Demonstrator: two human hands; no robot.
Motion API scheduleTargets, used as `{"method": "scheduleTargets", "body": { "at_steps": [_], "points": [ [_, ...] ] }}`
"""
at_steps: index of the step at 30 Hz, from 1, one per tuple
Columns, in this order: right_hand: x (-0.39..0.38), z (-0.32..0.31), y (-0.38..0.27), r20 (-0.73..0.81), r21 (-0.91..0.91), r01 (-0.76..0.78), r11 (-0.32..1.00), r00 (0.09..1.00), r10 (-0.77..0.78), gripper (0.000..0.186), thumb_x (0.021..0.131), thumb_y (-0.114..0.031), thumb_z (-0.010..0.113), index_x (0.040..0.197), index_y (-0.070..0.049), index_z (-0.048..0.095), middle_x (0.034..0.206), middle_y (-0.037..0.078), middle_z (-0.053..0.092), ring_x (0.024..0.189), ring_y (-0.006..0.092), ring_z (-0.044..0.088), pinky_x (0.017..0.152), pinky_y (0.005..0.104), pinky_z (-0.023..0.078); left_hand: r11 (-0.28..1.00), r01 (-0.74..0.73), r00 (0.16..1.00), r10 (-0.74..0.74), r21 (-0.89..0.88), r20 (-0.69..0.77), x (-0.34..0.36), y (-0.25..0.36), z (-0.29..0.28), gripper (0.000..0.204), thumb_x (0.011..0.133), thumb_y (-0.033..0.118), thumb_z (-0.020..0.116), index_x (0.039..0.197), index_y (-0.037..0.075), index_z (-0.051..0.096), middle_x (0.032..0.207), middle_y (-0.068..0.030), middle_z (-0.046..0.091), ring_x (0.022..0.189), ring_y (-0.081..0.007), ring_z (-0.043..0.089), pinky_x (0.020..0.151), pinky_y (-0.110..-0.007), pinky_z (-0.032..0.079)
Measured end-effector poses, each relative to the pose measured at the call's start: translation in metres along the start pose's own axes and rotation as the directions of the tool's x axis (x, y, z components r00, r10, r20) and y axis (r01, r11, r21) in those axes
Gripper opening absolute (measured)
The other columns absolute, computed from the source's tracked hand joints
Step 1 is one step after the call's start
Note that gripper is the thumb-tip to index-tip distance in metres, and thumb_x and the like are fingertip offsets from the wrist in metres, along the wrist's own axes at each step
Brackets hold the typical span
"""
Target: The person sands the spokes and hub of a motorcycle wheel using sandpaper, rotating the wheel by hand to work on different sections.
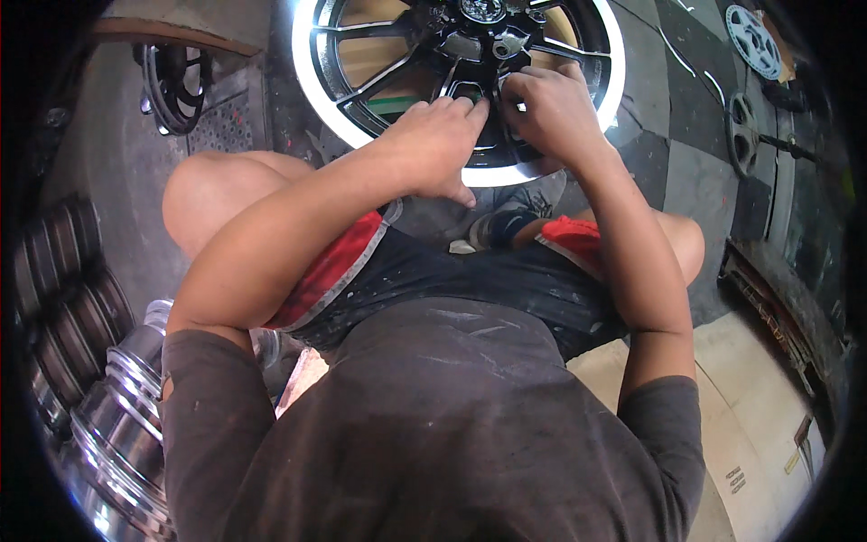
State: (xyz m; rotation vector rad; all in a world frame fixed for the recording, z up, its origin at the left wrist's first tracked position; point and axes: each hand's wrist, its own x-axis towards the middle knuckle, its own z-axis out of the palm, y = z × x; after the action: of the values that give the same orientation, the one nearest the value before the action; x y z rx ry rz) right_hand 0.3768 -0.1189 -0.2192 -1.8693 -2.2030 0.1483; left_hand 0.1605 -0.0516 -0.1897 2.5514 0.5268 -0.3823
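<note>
A black spoked wheel (309, 77) with a bright silver rim lies in front of me, partly cut off by the top edge of the head view. My left hand (432, 143) rests across its near spokes, fingers stretched forward and thumb held apart; it grips nothing visible. Beside it, my right hand (558, 110) is closed over the spokes near the hub (483, 11). A tiny pale spot shows by its curled fingers, but what they pinch is too small to tell. Green and tan patches are seen between the spokes.
Stacked silver rims (122, 425) and darker rims (68, 312) stand at my left. A black wheel (176, 90) leans at the upper left. Grey wheel-like discs (754, 43) are at the upper right. Flattened cardboard (750, 406) lies at my right, near a dark metal piece (777, 316).
</note>
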Motion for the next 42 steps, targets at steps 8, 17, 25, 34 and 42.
{"method": "scheduleTargets", "body": {
  "at_steps": [8, 17, 25, 34, 42],
  "points": [
    [-0.009, -0.010, -0.004, 0.197, -0.015, -0.037, 0.999, 0.980, 0.039, 0.017, 0.090, -0.026, 0.068, 0.095, -0.013, 0.078, 0.086, 0.012, 0.077, 0.087, 0.0333, 0.075, 0.087, 0.0481, 0.047, 0.997, -0.075, 0.997, 0.075, 0.031, -0.007, -0.003, 0.004, 0.014, 0.096, 0.080, 0.031, 0.091, 0.156, -0.005, 0.046, 0.137, -0.0182, 0.061, 0.129, -0.0366, 0.060, 0.106, -0.049, 0.051],
    [-0.020, -0.018, -0.004, 0.293, 0.035, -0.046, 0.998, 0.956, 0.034, 0.016, 0.086, -0.025, 0.069, 0.086, -0.012, 0.078, 0.080, 0.013, 0.074, 0.083, 0.0349, 0.074, 0.085, 0.0491, 0.048, 0.994, -0.102, 0.991, 0.105, 0.045, -0.077, -0.007, 0.007, 0.026, 0.079, 0.082, 0.023, 0.088, 0.151, 0.005, 0.056, 0.133, -0.0143, 0.063, 0.124, -0.0327, 0.061, 0.101, -0.048, 0.051],
    [-0.016, -0.025, -0.002, 0.337, 0.106, -0.052, 0.993, 0.942, 0.013, 0.016, 0.082, -0.024, 0.071, 0.084, -0.010, 0.078, 0.078, 0.016, 0.074, 0.081, 0.0375, 0.073, 0.083, 0.0490, 0.050, 0.993, -0.107, 0.990, 0.111, 0.043, -0.091, -0.009, 0.008, 0.028, 0.078, 0.082, 0.020, 0.087, 0.152, 0.007, 0.056, 0.132, -0.0134, 0.063, 0.125, -0.0321, 0.059, 0.101, -0.047, 0.050],
    [-0.013, -0.021, 0.000, 0.323, 0.160, -0.075, 0.984, 0.946, 0.020, 0.013, 0.079, -0.018, 0.073, 0.086, -0.007, 0.076, 0.080, 0.015, 0.073, 0.082, 0.0397, 0.070, 0.087, 0.0494, 0.051, 0.995, -0.098, 0.990, 0.098, 0.007, -0.104, -0.009, 0.009, 0.027, 0.075, 0.080, 0.016, 0.086, 0.149, 0.003, 0.058, 0.132, -0.0135, 0.063, 0.124, -0.0334, 0.059, 0.101, -0.047, 0.050],
    [-0.012, -0.034, -0.001, 0.452, 0.128, -0.091, 0.988, 0.892, 0.024, 0.015, 0.080, -0.021, 0.072, 0.089, -0.012, 0.080, 0.082, 0.015, 0.075, 0.087, 0.0363, 0.074, 0.088, 0.0496, 0.052, 0.985, -0.173, 0.974, 0.173, 0.009, -0.147, -0.010, 0.009, 0.032, 0.072, 0.080, 0.014, 0.086, 0.147, 0.004, 0.060, 0.133, -0.0126, 0.064, 0.124, -0.0330, 0.059, 0.100, -0.048, 0.049]
  ]
}}
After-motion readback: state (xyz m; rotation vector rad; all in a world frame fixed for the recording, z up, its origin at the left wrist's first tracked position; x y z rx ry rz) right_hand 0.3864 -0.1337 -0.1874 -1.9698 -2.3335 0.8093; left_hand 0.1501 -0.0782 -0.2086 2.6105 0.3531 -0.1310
